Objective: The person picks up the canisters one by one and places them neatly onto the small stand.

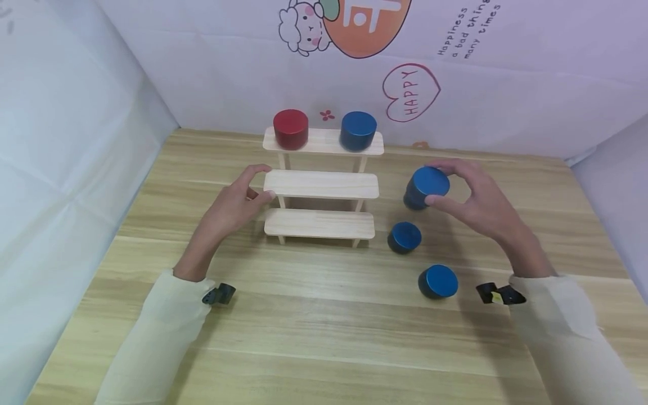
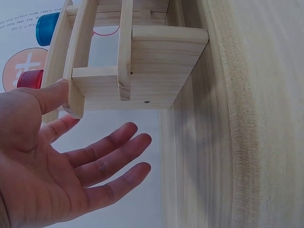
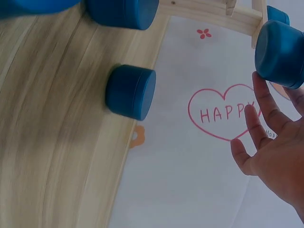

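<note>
A three-tier wooden shelf (image 1: 321, 184) stands on the table. My left hand (image 1: 232, 206) (image 2: 57, 161) grips the left end of its middle tier between thumb and index finger, the other fingers extended. On the top tier sit a red round container (image 1: 291, 129) and a blue one (image 1: 358, 131). Right of the shelf, my right hand (image 1: 481, 202) (image 3: 280, 147) holds a blue round container (image 1: 430, 181) (image 3: 279, 54) by its sides, raised off the table. Another blue container (image 1: 414, 200) (image 3: 130, 92) stands below it, partly hidden in the head view.
Two more blue containers stand on the table (image 1: 304, 337), a small one (image 1: 405, 237) beside the lower tier and another (image 1: 438, 282) nearer the front. Behind the shelf rises a white printed cloth (image 1: 228, 73); similar cloth hangs at both sides.
</note>
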A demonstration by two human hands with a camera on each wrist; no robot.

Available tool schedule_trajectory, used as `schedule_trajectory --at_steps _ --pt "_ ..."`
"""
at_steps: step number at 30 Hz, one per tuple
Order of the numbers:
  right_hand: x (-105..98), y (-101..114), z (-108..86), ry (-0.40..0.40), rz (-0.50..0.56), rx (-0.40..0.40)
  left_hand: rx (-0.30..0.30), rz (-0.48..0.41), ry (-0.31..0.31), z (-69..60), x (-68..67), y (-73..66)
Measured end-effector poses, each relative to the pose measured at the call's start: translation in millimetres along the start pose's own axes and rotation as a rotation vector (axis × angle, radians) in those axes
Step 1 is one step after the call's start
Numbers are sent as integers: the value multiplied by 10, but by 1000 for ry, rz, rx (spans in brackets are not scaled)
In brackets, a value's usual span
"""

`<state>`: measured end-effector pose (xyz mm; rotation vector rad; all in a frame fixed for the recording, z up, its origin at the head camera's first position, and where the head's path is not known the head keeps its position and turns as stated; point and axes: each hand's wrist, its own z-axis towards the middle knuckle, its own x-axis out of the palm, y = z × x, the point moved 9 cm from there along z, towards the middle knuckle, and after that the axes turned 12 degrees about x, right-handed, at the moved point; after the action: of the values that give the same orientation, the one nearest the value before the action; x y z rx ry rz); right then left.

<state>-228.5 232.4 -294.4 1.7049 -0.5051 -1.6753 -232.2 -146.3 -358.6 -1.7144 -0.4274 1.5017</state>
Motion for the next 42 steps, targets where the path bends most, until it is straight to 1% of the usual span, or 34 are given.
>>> schedule_trajectory --at_steps 7,16,21,27,34,42 --pt "81 69 39 -13 17 16 4 -2 0 0 -4 9" --pt "195 115 68 7 15 52 9 -9 -4 7 14 19" --pt "225 139 76 10 7 44 4 -10 -4 8 25 21" --pt "265 223 98 14 -1 23 0 -4 -9 10 18 28" --pt "337 290 125 36 4 36 -3 -3 -4 9 18 34" --pt "406 380 166 39 -4 18 0 -3 -5 9 23 34"
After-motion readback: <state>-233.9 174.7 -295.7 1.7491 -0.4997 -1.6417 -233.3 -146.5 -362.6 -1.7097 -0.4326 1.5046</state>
